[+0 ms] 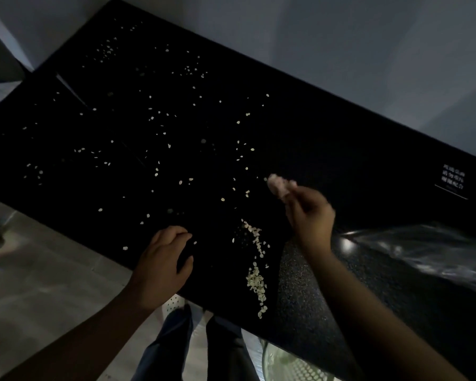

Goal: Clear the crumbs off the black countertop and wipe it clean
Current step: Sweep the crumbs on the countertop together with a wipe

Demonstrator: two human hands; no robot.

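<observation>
Dimly, heaped crumbs (pixel 254 273) trail from countertop (pixel 313 138) edge toward, seemingly, a cloth (pixel 279 185).

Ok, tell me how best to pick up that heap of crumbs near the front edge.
Don't pinch it: the heap of crumbs is loose flakes in a line running to the front edge of the countertop. Better come from the far side with the cloth in the right hand, sweeping them into the left hand cupped below it.

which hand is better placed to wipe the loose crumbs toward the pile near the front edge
Right, probably. The right hand pinches the pale wad over the scattered crumbs on the countertop. The left hand seems to hold nothing and rests near the front edge, left of the pile.
</observation>
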